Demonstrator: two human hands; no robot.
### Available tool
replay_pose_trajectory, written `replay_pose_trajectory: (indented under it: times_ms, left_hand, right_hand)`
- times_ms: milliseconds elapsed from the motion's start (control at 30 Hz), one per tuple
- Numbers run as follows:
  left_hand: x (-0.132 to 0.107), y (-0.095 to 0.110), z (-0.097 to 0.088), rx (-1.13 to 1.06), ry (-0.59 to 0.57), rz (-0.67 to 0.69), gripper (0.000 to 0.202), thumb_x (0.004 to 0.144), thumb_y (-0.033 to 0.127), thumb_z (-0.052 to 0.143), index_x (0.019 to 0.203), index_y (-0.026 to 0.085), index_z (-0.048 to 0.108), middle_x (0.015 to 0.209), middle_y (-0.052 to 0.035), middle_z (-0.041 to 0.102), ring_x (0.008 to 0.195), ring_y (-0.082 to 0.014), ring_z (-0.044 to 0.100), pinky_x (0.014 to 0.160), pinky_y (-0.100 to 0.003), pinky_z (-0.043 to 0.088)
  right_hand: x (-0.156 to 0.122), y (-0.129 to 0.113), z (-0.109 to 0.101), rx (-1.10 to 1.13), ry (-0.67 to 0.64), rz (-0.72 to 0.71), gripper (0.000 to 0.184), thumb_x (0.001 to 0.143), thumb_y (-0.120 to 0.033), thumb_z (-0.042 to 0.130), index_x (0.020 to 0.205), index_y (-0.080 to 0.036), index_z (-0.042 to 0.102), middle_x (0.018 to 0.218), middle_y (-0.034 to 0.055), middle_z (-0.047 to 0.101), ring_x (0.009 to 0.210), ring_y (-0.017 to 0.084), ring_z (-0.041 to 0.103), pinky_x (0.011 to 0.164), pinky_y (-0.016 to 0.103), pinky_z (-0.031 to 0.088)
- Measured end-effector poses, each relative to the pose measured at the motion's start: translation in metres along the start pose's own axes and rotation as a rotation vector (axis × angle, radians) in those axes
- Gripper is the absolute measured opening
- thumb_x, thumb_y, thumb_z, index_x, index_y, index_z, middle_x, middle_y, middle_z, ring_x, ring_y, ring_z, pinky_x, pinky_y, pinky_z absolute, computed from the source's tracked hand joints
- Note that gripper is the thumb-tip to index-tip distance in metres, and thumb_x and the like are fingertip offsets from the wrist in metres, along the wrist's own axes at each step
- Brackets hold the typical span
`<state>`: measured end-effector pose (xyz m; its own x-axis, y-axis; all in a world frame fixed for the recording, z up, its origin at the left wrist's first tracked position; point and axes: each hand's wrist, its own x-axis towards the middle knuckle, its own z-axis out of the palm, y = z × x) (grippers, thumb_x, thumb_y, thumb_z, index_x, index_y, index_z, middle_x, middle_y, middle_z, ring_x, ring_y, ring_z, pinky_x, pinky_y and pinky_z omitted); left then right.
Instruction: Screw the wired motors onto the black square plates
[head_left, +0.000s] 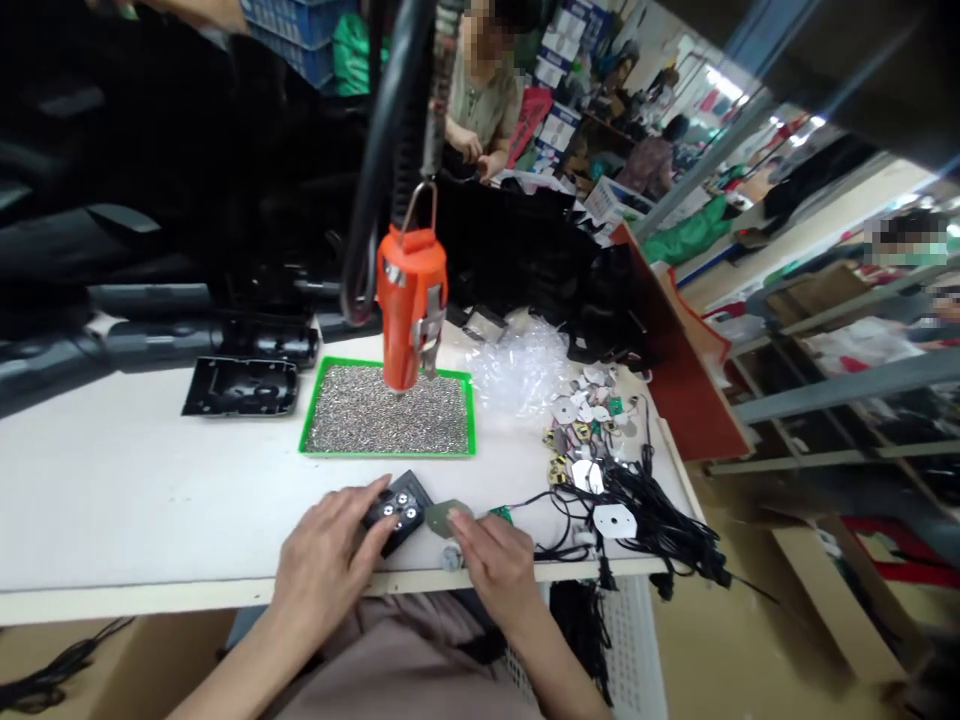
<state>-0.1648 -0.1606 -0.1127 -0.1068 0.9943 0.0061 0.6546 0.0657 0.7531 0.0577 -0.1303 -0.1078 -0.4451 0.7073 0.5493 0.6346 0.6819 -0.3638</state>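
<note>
My left hand (328, 548) is closed around a black plastic housing (411, 492) with several round silver pieces on its face, near the table's front edge. Pinched in my right hand (496, 560) is a flat grey-green plate (441, 516), its left end close to the housing; whether they touch I cannot tell. Just under the plate is a small pale round part (451, 557). A green circuit board (500, 514) shows behind my right fingers, by a black cable. Beyond the hands lies a green tray (474, 440) full of small metal screws, under a hanging orange electric screwdriver (409, 300).
Black plastic shells (240, 388) lie at the back left. A clear plastic bag (521, 370), wired parts with white plates (587, 476) and bundled black cables (667, 525) cover the right side. Across the black pile sits another person (484, 110).
</note>
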Motion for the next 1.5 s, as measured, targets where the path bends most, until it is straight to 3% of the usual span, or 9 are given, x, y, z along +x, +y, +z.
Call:
replay_pose_trajectory:
  times_ms: [67,167,367,567,800,1133,1333,1500]
  left_hand:
    - [-0.012,-0.016,0.004,0.162,0.09,0.068,0.067,0.083,0.059,0.057,0.138,0.023,0.048,0.118,-0.0129,0.064,0.108,-0.0318,0.058,0.091,-0.046,0.048]
    - [-0.02,-0.032,0.015,0.23,0.081,0.123,0.077,0.075,0.053,0.069,0.14,0.021,0.042,0.128,-0.016,0.057,0.119,-0.0352,0.053,0.095,-0.049,0.045]
    - [-0.005,-0.041,0.014,0.194,-0.054,0.204,0.068,0.074,0.032,0.071,0.136,0.024,0.042,0.129,-0.0101,0.061,0.128,-0.0331,0.046,0.102,-0.05,0.037]
    - [0.004,-0.049,0.006,0.152,-0.108,0.234,0.069,0.071,0.029,0.072,0.135,0.024,0.046,0.133,-0.0089,0.06,0.129,-0.0314,0.046,0.106,-0.049,0.033]
    - [0.007,-0.051,0.003,0.138,-0.131,0.231,0.071,0.069,0.028,0.072,0.135,0.025,0.048,0.132,-0.0084,0.061,0.127,-0.032,0.047,0.105,-0.049,0.034]
    - [0.011,-0.048,0.0,0.132,-0.151,0.231,0.068,0.068,0.026,0.07,0.133,0.026,0.05,0.128,-0.0074,0.063,0.126,-0.0317,0.049,0.104,-0.048,0.036]
    - [0.01,-0.048,-0.002,0.147,-0.163,0.21,0.069,0.067,0.029,0.072,0.134,0.026,0.052,0.122,-0.0083,0.066,0.115,-0.032,0.056,0.099,-0.046,0.04]
    - [0.014,-0.046,-0.008,0.145,-0.172,0.218,0.066,0.069,0.028,0.069,0.133,0.026,0.052,0.127,-0.0083,0.063,0.12,-0.0317,0.053,0.101,-0.046,0.04]
  right_hand:
    - [-0.003,0.003,0.0,0.059,-0.072,0.034,0.025,0.094,-0.014,0.05,0.111,-0.017,0.067,0.066,0.0021,0.064,0.058,0.013,0.056,0.055,0.024,0.046]
    - [-0.002,0.001,0.008,0.061,-0.164,-0.023,0.027,0.095,-0.012,0.048,0.116,-0.014,0.064,0.07,0.0042,0.064,0.064,0.016,0.055,0.058,0.028,0.045]
    - [0.009,-0.007,0.036,-0.151,-0.035,-0.224,0.021,0.091,-0.01,0.054,0.109,-0.016,0.065,0.062,0.0008,0.054,0.063,0.017,0.047,0.064,0.032,0.038]
    - [0.005,-0.007,0.056,-0.281,-0.086,-0.266,0.025,0.092,-0.01,0.053,0.114,-0.016,0.062,0.063,0.001,0.051,0.064,0.018,0.045,0.066,0.035,0.035]
    - [0.006,-0.021,0.05,-0.346,-0.115,-0.258,0.025,0.091,-0.009,0.054,0.114,-0.014,0.061,0.061,0.0005,0.051,0.061,0.018,0.044,0.059,0.034,0.03]
    - [0.002,-0.026,0.051,-0.305,-0.186,-0.19,0.029,0.089,-0.01,0.055,0.118,-0.013,0.06,0.066,0.0018,0.056,0.065,0.019,0.048,0.06,0.035,0.035]
    - [0.0,-0.027,0.051,-0.299,-0.224,-0.18,0.031,0.089,-0.01,0.056,0.12,-0.012,0.059,0.068,0.0025,0.057,0.066,0.02,0.051,0.06,0.035,0.035]
    - [0.001,-0.034,0.052,-0.318,-0.208,-0.108,0.032,0.087,-0.009,0.054,0.118,-0.013,0.06,0.068,0.0037,0.058,0.066,0.02,0.052,0.06,0.035,0.038]
